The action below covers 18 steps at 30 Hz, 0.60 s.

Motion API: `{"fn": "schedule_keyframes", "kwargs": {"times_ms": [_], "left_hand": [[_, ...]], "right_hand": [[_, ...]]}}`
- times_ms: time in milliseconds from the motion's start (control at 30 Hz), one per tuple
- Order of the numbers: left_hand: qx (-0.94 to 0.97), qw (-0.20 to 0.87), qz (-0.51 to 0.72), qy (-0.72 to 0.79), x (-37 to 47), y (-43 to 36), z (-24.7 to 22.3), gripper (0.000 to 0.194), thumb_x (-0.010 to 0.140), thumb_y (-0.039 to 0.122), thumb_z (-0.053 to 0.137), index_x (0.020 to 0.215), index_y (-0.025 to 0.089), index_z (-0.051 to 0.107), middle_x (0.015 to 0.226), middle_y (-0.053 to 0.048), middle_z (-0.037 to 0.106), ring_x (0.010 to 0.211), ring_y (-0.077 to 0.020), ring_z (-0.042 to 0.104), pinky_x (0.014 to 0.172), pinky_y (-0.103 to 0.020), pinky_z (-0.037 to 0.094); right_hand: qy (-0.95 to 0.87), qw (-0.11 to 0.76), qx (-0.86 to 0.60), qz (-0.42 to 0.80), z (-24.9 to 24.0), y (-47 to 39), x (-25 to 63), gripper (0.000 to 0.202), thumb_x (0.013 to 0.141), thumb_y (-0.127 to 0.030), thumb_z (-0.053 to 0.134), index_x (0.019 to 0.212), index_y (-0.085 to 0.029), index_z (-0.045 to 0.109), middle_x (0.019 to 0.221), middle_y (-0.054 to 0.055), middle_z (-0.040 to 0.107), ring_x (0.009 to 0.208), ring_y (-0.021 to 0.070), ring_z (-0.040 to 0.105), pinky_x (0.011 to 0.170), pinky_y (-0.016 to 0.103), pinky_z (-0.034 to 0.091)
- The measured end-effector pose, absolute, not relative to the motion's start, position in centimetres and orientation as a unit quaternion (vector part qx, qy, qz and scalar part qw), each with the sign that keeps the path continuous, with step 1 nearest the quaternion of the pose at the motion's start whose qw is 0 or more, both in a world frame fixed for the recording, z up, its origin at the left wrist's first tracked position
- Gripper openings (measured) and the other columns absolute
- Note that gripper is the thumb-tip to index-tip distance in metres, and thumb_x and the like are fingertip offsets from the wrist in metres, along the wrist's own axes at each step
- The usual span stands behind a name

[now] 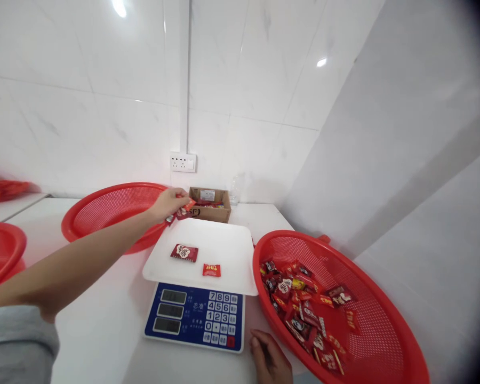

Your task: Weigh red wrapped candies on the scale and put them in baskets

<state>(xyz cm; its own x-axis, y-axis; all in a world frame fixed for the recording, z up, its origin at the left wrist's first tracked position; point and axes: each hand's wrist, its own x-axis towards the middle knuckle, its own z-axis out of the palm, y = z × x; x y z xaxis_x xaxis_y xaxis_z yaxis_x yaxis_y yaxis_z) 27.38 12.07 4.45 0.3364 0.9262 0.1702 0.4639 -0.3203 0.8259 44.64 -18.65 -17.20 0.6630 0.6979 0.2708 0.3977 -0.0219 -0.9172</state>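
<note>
My left hand [168, 205] reaches past the far left corner of the scale's white tray [228, 242]. Its fingers are closed on a few red and dark-red wrapped candies [183, 211]. On the tray lie one dark-red wrapped candy [184, 253] and a smaller bright-red one [212, 270]. Below the tray is the blue keypad panel of the digital scale [194, 317]; its displays are too dim to read. My right hand [270, 358] rests on the table between the scale and the right red basket [384, 325], fingers curled, with no item visible in them.
Mixed wrapped candies [304, 309] lie in the tilted right basket. Another red basket [112, 210] stands behind my left forearm, and part of one [2, 248] shows at the left edge. A cardboard box [210, 212] with packets and a clear plastic bottle [235, 191] stand by the wall.
</note>
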Motion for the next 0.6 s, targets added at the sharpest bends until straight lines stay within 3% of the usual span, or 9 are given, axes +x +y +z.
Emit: {"fn": "schedule_keyframes", "kwargs": {"times_ms": [167,300,433,600], "left_hand": [[0.718,0.247,0.351,0.549,20.8,13.6,5.1,0.009,0.073,0.025,0.058,0.066,0.02,0.053,0.046,0.0,0.057,0.041,-0.0139,0.055,0.04,-0.022,0.038],[0.738,0.168,0.299,0.582,17.5,14.6,3.9,0.014,0.074,0.029,0.055,0.066,0.018,0.055,0.052,-0.002,0.058,0.056,-0.0197,0.062,0.055,-0.028,0.045],[0.795,0.127,0.232,0.546,18.0,13.3,2.5,0.032,0.081,0.042,0.048,0.089,0.014,0.062,0.097,-0.013,0.066,0.101,-0.0313,0.059,0.086,-0.043,0.045],[0.886,0.162,0.13,0.413,22.8,7.1,0.3,0.049,0.09,0.046,0.035,0.128,0.016,0.047,0.141,-0.015,0.044,0.131,-0.0266,0.038,0.106,-0.044,0.031]], "right_hand": [[-0.391,0.565,-0.718,0.113,-17.7,-18.7,44.8,0.046,0.077,-0.064,0.053,0.076,-0.022,0.072,0.071,0.004,0.07,0.066,0.0166,0.065,0.065,0.02,0.051],[-0.403,0.556,-0.719,0.11,-17.7,-18.8,44.9,0.048,0.078,-0.065,0.051,0.077,-0.021,0.072,0.073,0.005,0.071,0.066,0.0174,0.066,0.066,0.021,0.052],[-0.402,0.55,-0.725,0.105,-17.2,-18.9,44.8,0.047,0.078,-0.064,0.052,0.078,-0.021,0.072,0.075,0.005,0.072,0.07,0.0192,0.067,0.066,0.021,0.053],[-0.408,0.546,-0.724,0.103,-16.8,-18.9,44.7,0.047,0.079,-0.063,0.051,0.077,-0.021,0.072,0.074,0.005,0.072,0.069,0.0188,0.067,0.065,0.021,0.052]]}}
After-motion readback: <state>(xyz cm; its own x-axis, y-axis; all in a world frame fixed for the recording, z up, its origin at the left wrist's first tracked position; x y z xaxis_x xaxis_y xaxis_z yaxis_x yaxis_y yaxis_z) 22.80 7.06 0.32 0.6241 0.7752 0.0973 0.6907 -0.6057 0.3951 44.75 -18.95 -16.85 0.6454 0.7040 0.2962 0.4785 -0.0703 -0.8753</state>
